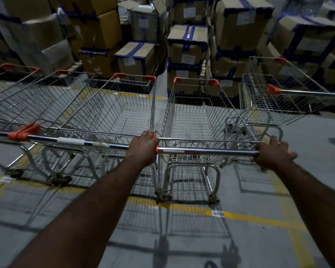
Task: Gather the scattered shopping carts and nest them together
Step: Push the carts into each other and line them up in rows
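Steel wire makes the basket of the middle cart, which stands straight in front of the person on the grey floor, its nose toward the stacked cardboard boxes. The right hand is closed around the right end of the middle handle, fingers wrapped over the bar, with a bit of orange cap showing past the knuckles. Just beside this cart on the left, almost touching it wall to wall, stands the neighbour cart, and its bar, the neighbour handle, carries a piece of white tape. The left hand has its fingers curled over the right end of the neighbour handle, exactly beside the orange cap where the middle handle begins; whether the fingers catch that cap too, I cannot tell. Further left, more carts stand side by side, orange corners on their rims. On the right, the sideways cart is turned across, apart from the row, its handle pointing to the right edge and its basket near the front right corner of the middle cart. A yellow line with a small label crosses the floor behind the wheels of the middle cart. Both forearms are stretched out, well apart.
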Demonstrator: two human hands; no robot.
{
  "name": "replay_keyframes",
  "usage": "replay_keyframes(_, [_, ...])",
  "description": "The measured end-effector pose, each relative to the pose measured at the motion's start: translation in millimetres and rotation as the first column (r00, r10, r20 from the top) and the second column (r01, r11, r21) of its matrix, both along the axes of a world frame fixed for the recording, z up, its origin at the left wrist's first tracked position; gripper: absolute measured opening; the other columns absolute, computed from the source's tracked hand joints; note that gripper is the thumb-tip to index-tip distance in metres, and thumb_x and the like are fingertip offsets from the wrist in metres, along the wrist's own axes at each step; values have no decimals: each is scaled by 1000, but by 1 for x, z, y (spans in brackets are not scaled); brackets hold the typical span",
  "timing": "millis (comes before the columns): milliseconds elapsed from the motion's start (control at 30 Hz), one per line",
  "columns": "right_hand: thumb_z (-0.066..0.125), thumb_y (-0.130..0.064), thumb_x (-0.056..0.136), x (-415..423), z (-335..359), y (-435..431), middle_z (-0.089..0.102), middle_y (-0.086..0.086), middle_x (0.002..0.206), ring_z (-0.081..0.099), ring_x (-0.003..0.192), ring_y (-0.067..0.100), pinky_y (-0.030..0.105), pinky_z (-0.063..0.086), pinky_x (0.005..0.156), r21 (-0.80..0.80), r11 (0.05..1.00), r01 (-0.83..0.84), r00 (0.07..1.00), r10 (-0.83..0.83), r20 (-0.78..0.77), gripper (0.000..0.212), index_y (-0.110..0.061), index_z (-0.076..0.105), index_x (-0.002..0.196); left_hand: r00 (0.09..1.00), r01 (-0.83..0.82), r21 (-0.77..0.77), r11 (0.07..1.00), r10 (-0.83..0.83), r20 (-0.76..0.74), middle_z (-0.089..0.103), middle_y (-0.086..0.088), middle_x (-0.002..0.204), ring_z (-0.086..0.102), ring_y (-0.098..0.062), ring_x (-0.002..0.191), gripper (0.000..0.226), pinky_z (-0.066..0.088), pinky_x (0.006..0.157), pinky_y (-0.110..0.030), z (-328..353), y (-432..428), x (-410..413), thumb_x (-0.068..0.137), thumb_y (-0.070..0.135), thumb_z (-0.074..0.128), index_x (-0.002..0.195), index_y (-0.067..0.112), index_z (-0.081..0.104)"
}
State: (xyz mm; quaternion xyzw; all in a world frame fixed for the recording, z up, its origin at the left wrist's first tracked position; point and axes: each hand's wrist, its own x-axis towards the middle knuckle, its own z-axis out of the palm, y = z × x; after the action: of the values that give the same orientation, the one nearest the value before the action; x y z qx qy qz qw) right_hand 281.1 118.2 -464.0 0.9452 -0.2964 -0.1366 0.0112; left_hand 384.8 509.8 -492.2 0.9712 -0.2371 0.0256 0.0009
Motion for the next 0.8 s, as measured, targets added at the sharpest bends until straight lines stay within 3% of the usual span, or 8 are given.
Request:
replay_keyframes(100, [69,-38,87,0,0,1,17,14,162,21,143,42,63,32,108,0,1000,5,1000,-5,-3,51,-38,55,135,998,7,70,997,-3,-63,48,-5,142,39,-23,133,60,45,101,-50,6,-2,3,80,46,71,133,24,57])
replay_keyframes(200, [73,-50,83,-1,1,0,16,14,164,18,146,43,64,28,110,18,1000,-15,1000,15,16,67,-38,47,143,995,6,109,994,5,-100,48,-5,138,38,-24,132,64,44,101,-52,10,-3,4,76,58,67,130,25,60])
replay_keyframes(333, [74,-65,77,-3,-2,-5,14,10,166,11,150,40,66,20,112,43,997,-65,998,64,30,89,-38,36,153,996,-23,81,996,30,-84,47,-6,139,42,-25,131,52,46,99,-57,4,-2,3,81,43,73,128,26,60])
replay_keyframes(467, [70,-70,75,0,-5,-8,24,9,163,15,147,41,64,25,112,25,996,-85,996,84,19,89,-39,37,152,998,-46,28,999,47,-31,50,-4,131,61,-23,104,39,54,87,-50,0,-3,2,87,29,71,124,24,62])
replay_keyframes(633, [57,-84,66,8,-12,-15,38,12,155,25,144,40,64,27,111,25,997,-74,997,74,-9,92,-42,42,147,1000,-27,12,1000,27,6,52,-5,123,61,-18,89,33,60,77,-45,-4,-3,3,88,23,71,121,21,64])
replay_keyframes(800, [67,-72,73,5,-8,-8,36,11,157,23,144,40,65,25,112,6,998,-60,998,60,-1,86,-41,40,149,999,-40,-2,999,40,15,53,-6,124,62,-20,88,32,58,79,-49,-3,-4,1,89,23,71,120,20,65])
